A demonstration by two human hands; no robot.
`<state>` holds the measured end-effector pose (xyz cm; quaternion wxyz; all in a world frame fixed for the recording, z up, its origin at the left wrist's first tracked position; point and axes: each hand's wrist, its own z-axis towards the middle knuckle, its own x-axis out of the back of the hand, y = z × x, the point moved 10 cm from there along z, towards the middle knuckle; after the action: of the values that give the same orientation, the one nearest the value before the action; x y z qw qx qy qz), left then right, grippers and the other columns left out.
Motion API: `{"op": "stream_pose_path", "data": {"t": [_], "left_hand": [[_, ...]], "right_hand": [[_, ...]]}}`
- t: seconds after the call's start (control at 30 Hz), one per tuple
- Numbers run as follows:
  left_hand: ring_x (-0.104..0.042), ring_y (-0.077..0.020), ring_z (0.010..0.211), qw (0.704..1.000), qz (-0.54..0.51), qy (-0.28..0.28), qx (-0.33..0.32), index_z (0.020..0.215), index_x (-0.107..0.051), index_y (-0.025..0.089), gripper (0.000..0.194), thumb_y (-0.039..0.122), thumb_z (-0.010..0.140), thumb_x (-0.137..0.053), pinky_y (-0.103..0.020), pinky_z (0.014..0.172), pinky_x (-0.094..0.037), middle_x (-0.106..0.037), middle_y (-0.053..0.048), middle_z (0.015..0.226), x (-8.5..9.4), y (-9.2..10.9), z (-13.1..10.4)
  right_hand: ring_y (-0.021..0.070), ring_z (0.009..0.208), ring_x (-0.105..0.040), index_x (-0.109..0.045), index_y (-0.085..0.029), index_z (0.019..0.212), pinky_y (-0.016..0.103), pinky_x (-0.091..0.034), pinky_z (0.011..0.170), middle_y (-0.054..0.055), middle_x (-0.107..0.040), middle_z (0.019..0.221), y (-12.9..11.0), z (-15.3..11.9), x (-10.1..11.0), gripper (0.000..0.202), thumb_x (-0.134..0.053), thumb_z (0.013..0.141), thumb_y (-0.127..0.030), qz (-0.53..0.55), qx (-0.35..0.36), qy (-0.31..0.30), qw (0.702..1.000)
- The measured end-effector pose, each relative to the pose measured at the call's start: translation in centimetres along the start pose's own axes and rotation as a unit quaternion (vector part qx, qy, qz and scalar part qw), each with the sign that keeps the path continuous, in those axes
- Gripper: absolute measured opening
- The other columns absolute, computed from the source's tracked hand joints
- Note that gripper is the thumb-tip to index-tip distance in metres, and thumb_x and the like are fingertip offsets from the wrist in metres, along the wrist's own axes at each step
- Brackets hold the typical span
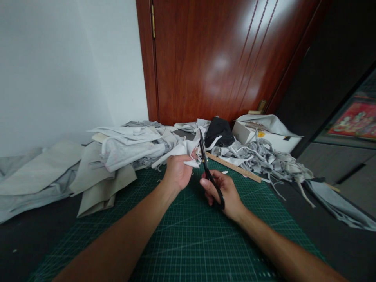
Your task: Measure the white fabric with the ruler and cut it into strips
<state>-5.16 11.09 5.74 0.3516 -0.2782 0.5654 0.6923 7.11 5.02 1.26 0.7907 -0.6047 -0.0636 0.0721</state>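
My left hand [179,170] is closed on a piece of white fabric [182,149], whose edges stick out past the thumb and fingers. In my right hand [225,192] is a pair of black scissors [208,172], gripped by the handles with the blades pointing up and away from me. The blades stand right beside the fabric at its right edge; whether they are touching it or cutting into it I cannot tell. Both hands are above the green cutting mat [188,235].
Folded pale fabric [132,147] is heaped behind and left of my left hand. A wooden ruler [235,166] lies at the mat's far right. Beyond are a black cloth item [219,132], tangled grey strips [264,156] and a white box [273,137], before a brown door [205,58].
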Motion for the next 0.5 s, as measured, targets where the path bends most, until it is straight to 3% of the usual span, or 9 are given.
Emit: {"op": "stream_pose_path", "data": {"t": [0.1,0.2,0.37,0.5], "left_hand": [[-0.051,-0.0094,0.058,0.999,-0.016,-0.014,0.037,0.075,-0.059,0.015,0.035,-0.005,0.048,-0.055,-0.022,0.062,-0.043,-0.055,0.002,0.065,0.0,0.2,0.3],[-0.055,-0.0111,0.061,0.998,-0.047,0.007,0.044,0.083,-0.063,0.014,0.038,-0.004,0.05,-0.054,-0.023,0.062,-0.046,-0.063,-0.002,0.075,0.3,0.9,0.4],[-0.07,-0.0164,0.079,0.995,-0.065,0.064,0.026,0.088,-0.067,0.013,0.006,0.008,0.085,-0.067,-0.023,0.069,-0.055,-0.074,-0.008,0.09,0.8,1.9,0.6],[-0.074,-0.016,0.081,0.995,-0.035,0.094,-0.006,0.092,-0.07,0.012,0.013,0.001,0.087,-0.067,-0.025,0.082,-0.06,-0.078,-0.008,0.09,1.2,2.5,0.8]], "right_hand": [[0.0093,0.037,-0.044,-0.061,-0.02,0.096,0.021,-0.036,0.037,-0.01,-0.052,0.049,-0.1,-0.3,-0.7,0.046,-0.086,0.079,-0.055,0.002,-0.004,-0.02,1.0],[0.0096,0.038,-0.045,-0.061,-0.019,0.097,0.02,-0.035,0.038,-0.01,-0.052,0.049,-0.2,-0.4,-1.0,0.047,-0.086,0.079,-0.055,-0.004,-0.008,-0.031,0.999],[0.0092,0.036,-0.044,-0.061,-0.019,0.096,0.02,-0.033,0.037,-0.01,-0.052,0.048,-0.1,-0.5,-1.1,0.047,-0.086,0.079,-0.055,-0.006,-0.006,-0.036,0.999],[0.009,0.037,-0.044,-0.061,-0.019,0.097,0.02,-0.034,0.038,-0.01,-0.052,0.049,-0.2,-0.6,-1.4,0.047,-0.083,0.081,-0.056,-0.011,-0.003,-0.052,0.999]]}}
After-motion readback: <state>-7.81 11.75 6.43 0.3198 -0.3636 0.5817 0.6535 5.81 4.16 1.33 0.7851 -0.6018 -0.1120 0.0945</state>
